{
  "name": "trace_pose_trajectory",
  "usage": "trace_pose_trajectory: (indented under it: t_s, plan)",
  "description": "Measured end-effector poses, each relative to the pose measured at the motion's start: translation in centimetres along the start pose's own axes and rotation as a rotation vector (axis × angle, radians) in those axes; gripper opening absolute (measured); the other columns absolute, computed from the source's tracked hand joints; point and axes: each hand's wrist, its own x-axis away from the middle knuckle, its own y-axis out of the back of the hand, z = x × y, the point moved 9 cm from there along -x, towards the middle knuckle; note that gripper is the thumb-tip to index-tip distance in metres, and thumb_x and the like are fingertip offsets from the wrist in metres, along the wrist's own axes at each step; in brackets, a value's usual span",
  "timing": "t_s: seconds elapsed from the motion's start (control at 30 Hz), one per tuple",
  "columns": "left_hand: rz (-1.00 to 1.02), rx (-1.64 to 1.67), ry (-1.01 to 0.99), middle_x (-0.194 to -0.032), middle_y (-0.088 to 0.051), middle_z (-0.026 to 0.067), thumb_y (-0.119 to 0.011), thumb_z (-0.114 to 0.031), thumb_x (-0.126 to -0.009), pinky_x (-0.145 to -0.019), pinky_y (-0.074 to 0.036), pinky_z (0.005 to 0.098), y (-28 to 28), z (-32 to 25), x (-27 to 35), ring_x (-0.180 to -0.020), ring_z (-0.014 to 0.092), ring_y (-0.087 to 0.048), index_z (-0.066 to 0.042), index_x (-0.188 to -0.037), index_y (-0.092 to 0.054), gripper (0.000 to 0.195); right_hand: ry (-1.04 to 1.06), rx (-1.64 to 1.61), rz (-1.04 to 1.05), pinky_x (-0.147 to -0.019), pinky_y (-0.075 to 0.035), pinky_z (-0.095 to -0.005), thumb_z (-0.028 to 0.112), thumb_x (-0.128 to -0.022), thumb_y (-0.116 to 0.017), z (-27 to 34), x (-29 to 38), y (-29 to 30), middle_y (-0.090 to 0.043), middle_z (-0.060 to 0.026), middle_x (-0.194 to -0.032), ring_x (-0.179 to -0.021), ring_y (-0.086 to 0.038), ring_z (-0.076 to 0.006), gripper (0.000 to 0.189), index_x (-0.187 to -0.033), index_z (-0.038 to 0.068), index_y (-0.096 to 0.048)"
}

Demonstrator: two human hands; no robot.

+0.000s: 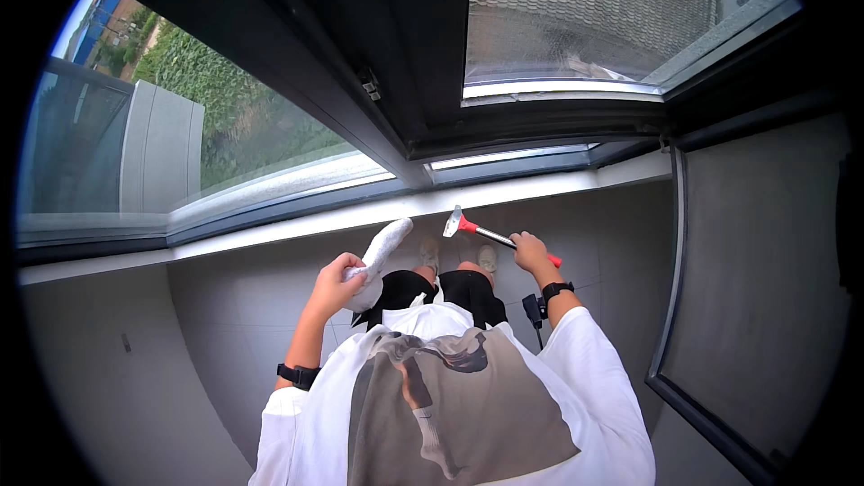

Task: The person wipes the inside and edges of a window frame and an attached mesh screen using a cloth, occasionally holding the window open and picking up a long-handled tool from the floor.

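My left hand (pixel 342 283) grips a white fluffy cloth or cleaning sleeve (pixel 384 248); one rounded end points up towards the window sill, and the rest hangs below my fingers. My right hand (pixel 531 251) is closed around the handle of a scraper (pixel 496 236) with a red and silver shaft. Its wide metal head points left, just below the white sill (pixel 472 194), not touching the cloth. The end of the red grip shows beyond my fist.
Dark-framed window panes (pixel 270 209) stand ahead, with an opened dark sash (pixel 540 131) jutting in above the sill. A screen panel (pixel 756 270) stands at the right. Grey walls and a tiled floor (pixel 236 297) surround me, with a black device and cable (pixel 534 310) near my right forearm.
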Motion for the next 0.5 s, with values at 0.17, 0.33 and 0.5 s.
trace_pose_trajectory:
  t_s: [0.17,0.33,0.5]
  plan:
    - [-0.244,0.271,0.247,-0.084,-0.059,0.0021,-0.064,-0.009,-0.082,-0.068,-0.046,0.0262,0.3,3.3,5.5,-0.078,0.009,-0.054,-0.002,-0.095,-0.057,0.016,0.237,0.105,0.133,-0.079,-0.049,-0.0436,0.016,-0.078,-0.062,1.8,-9.5,-3.2,-0.058,-0.0119,-0.096,-0.095,-0.059,-0.0313,0.025,-0.103,0.014,-0.060]
    - [-0.608,0.372,0.380,-0.090,-0.057,0.0007,-0.063,-0.007,-0.083,-0.076,-0.043,0.0242,-1.4,6.7,11.8,-0.084,0.009,-0.052,-0.003,-0.097,-0.057,0.016,0.350,0.196,0.189,-0.080,-0.049,-0.0423,0.019,-0.078,-0.066,0.7,-16.5,-6.5,-0.059,-0.0125,-0.099,-0.097,-0.058,-0.0309,0.028,-0.104,0.013,-0.060]
    - [-0.825,0.359,0.431,-0.092,-0.057,0.0009,-0.063,-0.007,-0.084,-0.078,-0.042,0.0236,-2.8,8.3,15.8,-0.086,0.009,-0.052,-0.003,-0.098,-0.056,0.015,0.338,0.288,0.050,-0.076,-0.047,-0.0418,0.014,-0.082,-0.055,-2.0,-20.4,-8.5,-0.059,-0.0087,-0.091,-0.091,-0.059,-0.0270,0.014,-0.095,0.014,-0.062]
